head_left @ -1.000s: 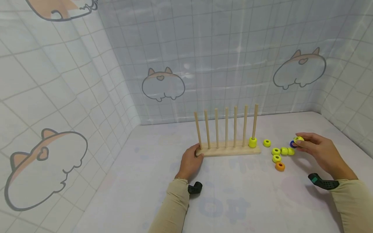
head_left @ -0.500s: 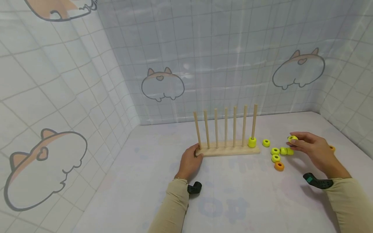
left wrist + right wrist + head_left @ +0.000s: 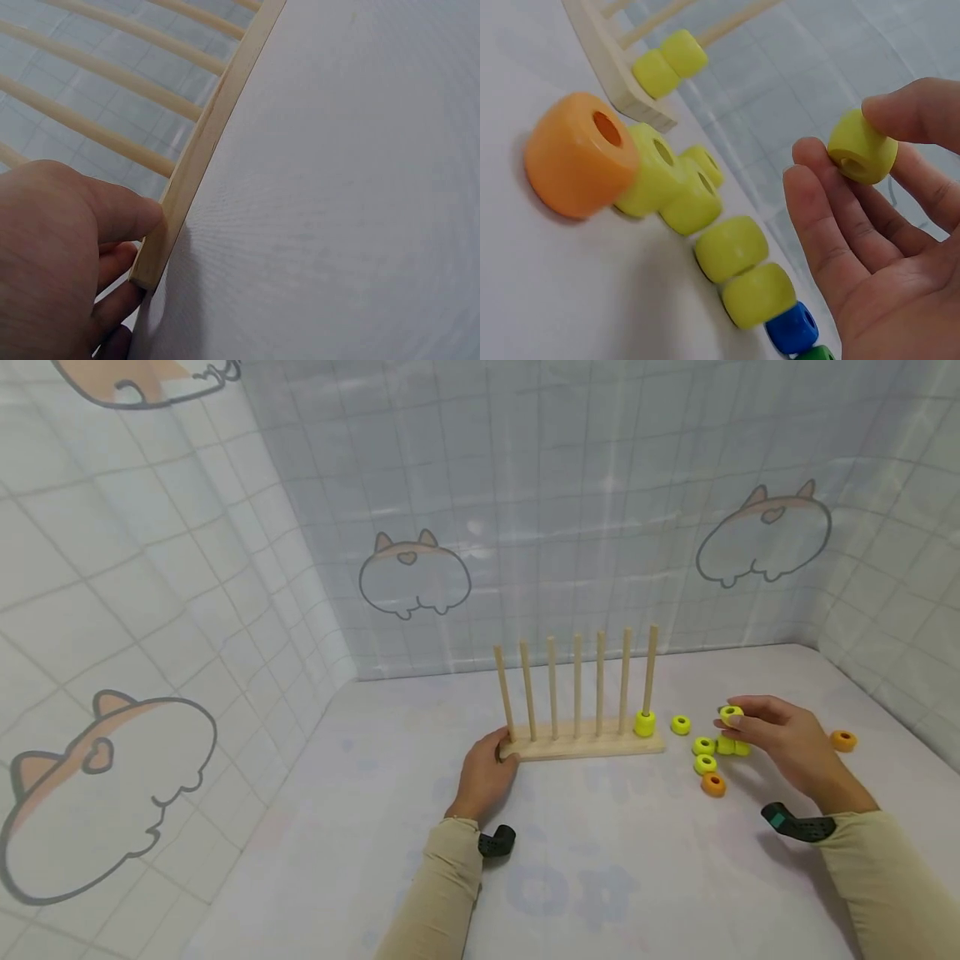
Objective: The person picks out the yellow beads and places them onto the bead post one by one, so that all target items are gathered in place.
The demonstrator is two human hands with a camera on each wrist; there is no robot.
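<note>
My left hand (image 3: 483, 781) grips the left end of a wooden peg rack (image 3: 585, 747), its thumb against the base edge in the left wrist view. Upright wooden pegs rise from the base, and yellow beads (image 3: 667, 64) sit at the foot of the rightmost one. Between thumb and fingers my right hand (image 3: 798, 739) pinches a yellow bead (image 3: 862, 146), held above the loose beads to the right of the rack. Below it are a pair of yellow beads (image 3: 746, 270) side by side, more yellow beads (image 3: 704, 747) and an orange bead (image 3: 713, 784).
Another orange bead (image 3: 843, 741) lies right of my right hand. A blue bead (image 3: 791, 328) and a green one (image 3: 817, 353) show in the right wrist view. Tile-patterned sheeting (image 3: 555, 527) stands behind the white table surface (image 3: 360, 827).
My right hand has moved left with the yellow bead, bringing the orange bead at the far right into sight. My left hand has kept its grip on the rack.
</note>
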